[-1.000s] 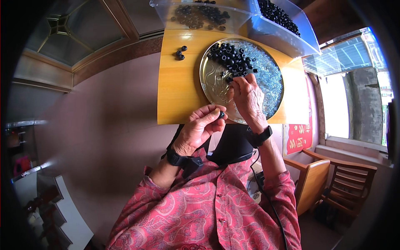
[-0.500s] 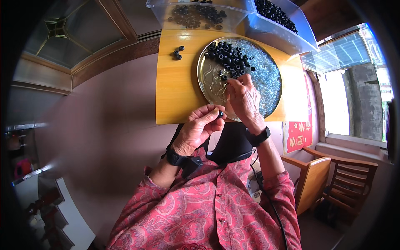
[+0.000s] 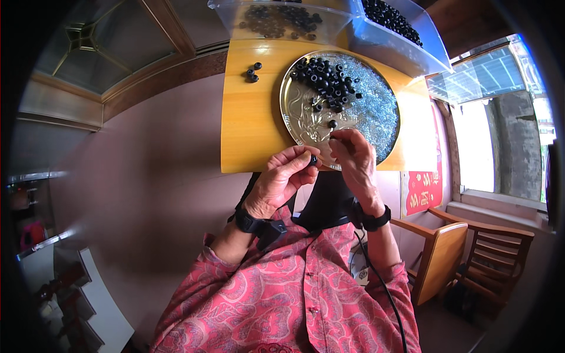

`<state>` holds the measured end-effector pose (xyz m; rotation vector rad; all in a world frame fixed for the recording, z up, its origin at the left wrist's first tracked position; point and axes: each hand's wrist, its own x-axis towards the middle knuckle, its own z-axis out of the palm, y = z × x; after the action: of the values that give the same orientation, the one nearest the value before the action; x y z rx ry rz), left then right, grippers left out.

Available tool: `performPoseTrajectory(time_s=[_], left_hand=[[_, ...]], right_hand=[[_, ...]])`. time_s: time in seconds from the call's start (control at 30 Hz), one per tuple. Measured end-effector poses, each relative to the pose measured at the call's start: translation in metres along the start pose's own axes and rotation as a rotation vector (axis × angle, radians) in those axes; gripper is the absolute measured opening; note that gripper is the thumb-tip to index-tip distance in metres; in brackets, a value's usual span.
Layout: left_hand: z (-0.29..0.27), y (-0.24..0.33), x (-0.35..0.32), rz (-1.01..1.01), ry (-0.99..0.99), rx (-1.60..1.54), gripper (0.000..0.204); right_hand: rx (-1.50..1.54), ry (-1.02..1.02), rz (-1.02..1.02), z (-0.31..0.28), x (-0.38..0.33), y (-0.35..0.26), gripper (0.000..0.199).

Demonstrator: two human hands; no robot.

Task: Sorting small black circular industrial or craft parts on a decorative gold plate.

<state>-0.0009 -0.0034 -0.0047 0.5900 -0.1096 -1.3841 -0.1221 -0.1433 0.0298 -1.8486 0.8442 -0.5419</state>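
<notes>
My left hand (image 3: 285,178) pinches a small black ring-shaped part (image 3: 313,160) at the near edge of the wooden table (image 3: 250,126). My right hand (image 3: 354,159) is right beside it, its fingertips closed on something tiny that I cannot make out, over the near rim of a round silver tray (image 3: 292,115). A heap of black ring parts (image 3: 325,82) lies at the far side of the tray. One lone black ring (image 3: 332,123) sits just beyond my right fingertips. Silver bits cover the tray's right half.
Three loose black rings (image 3: 253,72) lie on the table left of the tray. Two clear plastic bins (image 3: 276,20) (image 3: 394,29) with black parts stand at the far edge. A wooden chair (image 3: 465,259) stands at the lower right. A window is at the right.
My right hand has drawn back from the tray toward me and now meets the left hand at the table's near edge. The left hand has barely moved.
</notes>
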Motion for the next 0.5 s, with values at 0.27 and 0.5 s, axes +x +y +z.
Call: performPoseTrajectory(time_s=[0.27, 0.5], left_hand=[[0.012, -0.002, 0.002, -0.021, -0.026, 0.043, 0.024], [0.019, -0.004, 0.003, -0.026, -0.067, 0.033, 0.025]], right_hand=[[0.652, -0.072, 0.217, -0.009, -0.028, -0.008, 0.022], [0.808, -0.064, 0.256, -0.012, -0.041, -0.004, 0.022]])
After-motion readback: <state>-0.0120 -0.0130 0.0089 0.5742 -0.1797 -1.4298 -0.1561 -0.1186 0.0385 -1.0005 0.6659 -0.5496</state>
